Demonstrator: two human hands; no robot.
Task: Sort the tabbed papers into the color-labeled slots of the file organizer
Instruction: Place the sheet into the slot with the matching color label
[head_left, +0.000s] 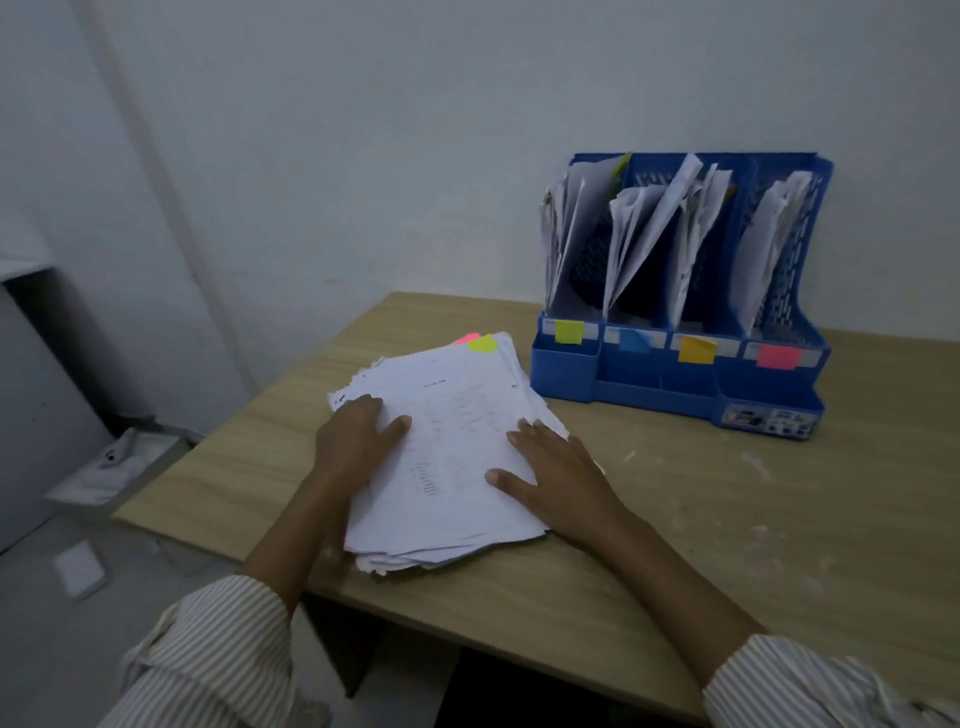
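On the wooden counter, near its left part, lies a thick stack of papers, a little untidy at the edges. At the far end of the stack two colored tabs stick out: a yellow-green tab and, just beside it to the left, a pink tab.

Both hands rest on top of the stack. The left hand lies on the left side of the top sheet, its grip spread, the fingers flat and the thumb pointing to the right. The right hand lies on the right side of the stack, near its edge, also with a spread grip and straight fingers; it pinches nothing. Striped sleeves cover both arms lower down.

Behind the stack, to the right and against the wall, stands a blue file organizer with four upright slots. Each slot has a colored label on the front: a yellow label, a blue label, an orange label and a pink label, from left to right. All four slots already hold papers, which lean inside them. The organizer is apart from the stack, not touching it.

On the floor at the left lie some white sheets.
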